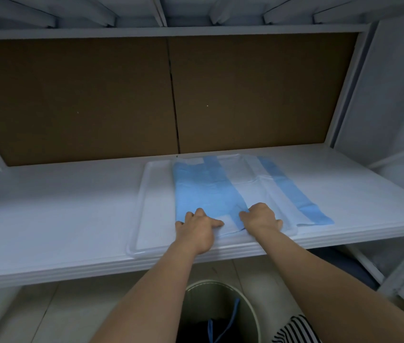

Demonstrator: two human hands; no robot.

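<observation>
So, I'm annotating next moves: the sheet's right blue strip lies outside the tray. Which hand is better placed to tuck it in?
Likely the right hand: it grips the sheet nearest that strip; the left hand grips farther away, by the bare tray floor.

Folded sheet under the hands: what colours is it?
Sheet: blue with white bands; head view.

The left grip [197,229] and the right grip [261,219] cover the near edge of the blue-and-white sheet [203,191], and their curled fingertips are tucked out of sight. The sheet hides the right rim of the clear tray [137,219]. Below the shelf [59,219], the bin [253,315] is cut off by the bottom edge. Its inside is dark, and the blue strip [231,318] in it cannot be identified. A striped cloth [292,329] is cut by the same edge.
</observation>
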